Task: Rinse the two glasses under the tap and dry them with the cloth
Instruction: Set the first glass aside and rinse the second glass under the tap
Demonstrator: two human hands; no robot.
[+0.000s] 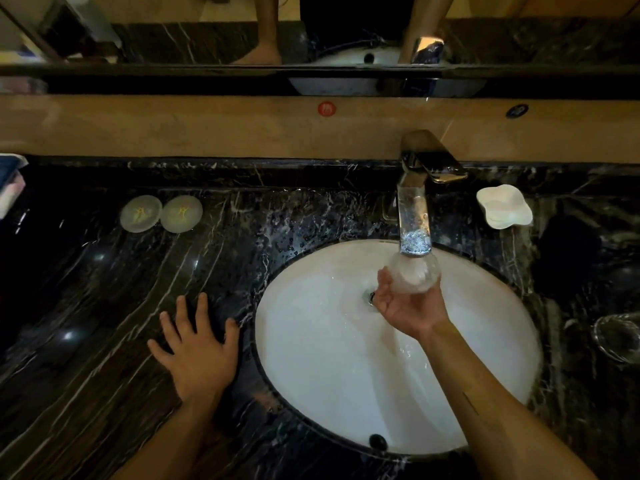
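Head view. The right hand (407,303) grasps a clear drinking glass (414,275), thumb and fingers curled round its lower wall, and holds it over the white oval sink (346,375) directly under the spout of the chrome tap (420,188). Water is in the glass and on the basin below the hand, next to the drain (370,296). The left hand (197,344) lies released, palm down, fingers straight and spread, flat on the dark veined marble surface (104,306), just left of the sink rim. A second glass (620,336) stands on the surface well to the right of the right hand, near the frame edge, partly lost in shadow. Beyond the left hand, towards the wall, two round pale coasters (161,213) lie side by side, touching or nearly so. Beyond and right of the right hand, just beside the tap, sits a white soap dish (504,210). Far left of the left hand, folded fabric (10,185) shows at the frame edge; whether it is the drying cloth cannot be told. A mirror (311,29) along the top reflects the arms and the tap.
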